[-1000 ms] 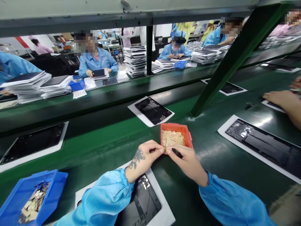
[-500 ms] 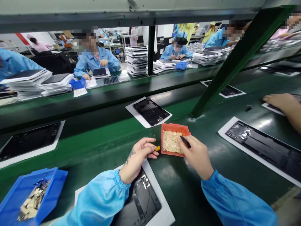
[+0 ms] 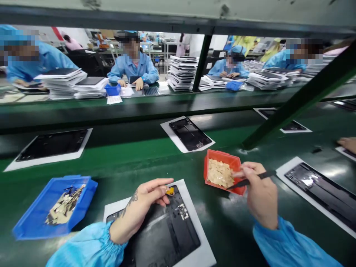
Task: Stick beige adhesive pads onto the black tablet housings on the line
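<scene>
My left hand [image 3: 146,204] pinches a small yellow flex-like piece [image 3: 170,191] between thumb and finger. It hovers over the far end of a black tablet housing [image 3: 164,237], which lies on a white sheet [image 3: 204,252] in front of me. My right hand [image 3: 263,198] is closed on black tweezers [image 3: 251,180], their tip pointing left at the near side of a red bin [image 3: 206,167]. Cream-coloured flat pieces [image 3: 219,172] fill that bin. My right fingertips are over its right edge; whether they touch the pieces, I cannot tell.
On the left stands a blue bin [image 3: 30,226] with loose scraps. More housings on sheets lie around: far left [image 3: 55,145], centre [image 3: 190,133] and right [image 3: 319,193]. A green slanted post [image 3: 294,96] rises behind the red bin. A co-worker's hand [image 3: 347,144] is at far right.
My left hand has drawn back from the red bin to above the housing, still holding the yellow piece. The tweezers now lie more level in my right hand. The view has shifted.
</scene>
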{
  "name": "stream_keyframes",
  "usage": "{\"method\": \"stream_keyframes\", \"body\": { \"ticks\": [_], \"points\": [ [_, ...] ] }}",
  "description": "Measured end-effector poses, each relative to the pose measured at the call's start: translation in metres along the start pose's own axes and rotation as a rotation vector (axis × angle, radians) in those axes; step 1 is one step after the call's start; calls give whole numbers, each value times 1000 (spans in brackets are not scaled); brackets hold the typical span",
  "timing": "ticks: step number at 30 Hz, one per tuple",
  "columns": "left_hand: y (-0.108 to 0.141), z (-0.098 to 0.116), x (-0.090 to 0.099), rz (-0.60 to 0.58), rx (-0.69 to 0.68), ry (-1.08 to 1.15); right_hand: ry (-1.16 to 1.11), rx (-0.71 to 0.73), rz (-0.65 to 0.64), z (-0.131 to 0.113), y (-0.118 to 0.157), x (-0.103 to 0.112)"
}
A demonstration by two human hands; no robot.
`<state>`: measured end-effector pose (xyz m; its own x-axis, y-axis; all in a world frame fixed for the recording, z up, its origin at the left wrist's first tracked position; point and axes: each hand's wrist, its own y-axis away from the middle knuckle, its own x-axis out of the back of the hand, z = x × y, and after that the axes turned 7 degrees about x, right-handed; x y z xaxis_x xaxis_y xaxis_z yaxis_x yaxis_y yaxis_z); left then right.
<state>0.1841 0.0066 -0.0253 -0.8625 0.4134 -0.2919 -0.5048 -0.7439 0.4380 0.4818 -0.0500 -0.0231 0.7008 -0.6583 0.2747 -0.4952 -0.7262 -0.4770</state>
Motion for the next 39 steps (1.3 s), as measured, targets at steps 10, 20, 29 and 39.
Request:
{"method": "stream_keyframes", "body": {
  "ticks": [10,20,29,39],
  "points": [
    [56,17,23,42,-82,143,-399,116,-568,-98,27,-79],
    [66,22,29,-44,-64,373,-134,752,-754,-111,42,-89],
    [64,26,29,-59,-21,436,-38,1172,-739,-106,31,-98],
    [62,24,29,-84,-5,445,-58,1125,-918,-96,30,-93]
  ]
}}
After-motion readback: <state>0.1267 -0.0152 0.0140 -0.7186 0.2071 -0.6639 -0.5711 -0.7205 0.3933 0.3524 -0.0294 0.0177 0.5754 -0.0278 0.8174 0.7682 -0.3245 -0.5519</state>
